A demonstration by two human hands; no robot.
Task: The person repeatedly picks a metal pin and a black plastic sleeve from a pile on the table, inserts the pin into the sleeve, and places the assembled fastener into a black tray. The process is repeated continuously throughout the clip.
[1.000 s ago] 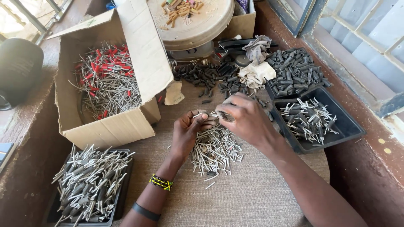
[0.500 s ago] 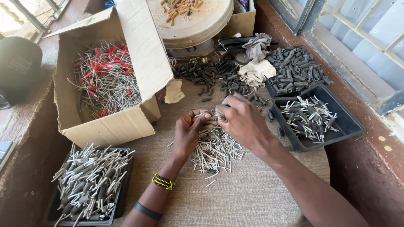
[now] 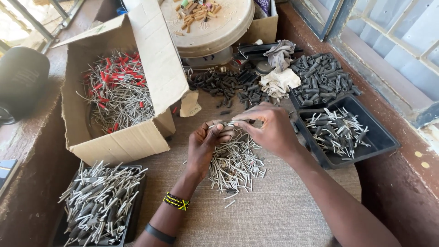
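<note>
Could easily fumble the thin grey pin (image 3: 230,124) into the loose pile (image 3: 235,162) right below on the bench (image 3: 274,215), too small for a sure hold. Left hand (image 3: 206,145) and right hand (image 3: 270,129) both pinched shut on it, fingertips meeting just above the heap, beside the black tray (image 3: 379,142).

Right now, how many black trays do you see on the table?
3: one tray at front left, one at right, one behind it. More may be hidden.
</note>
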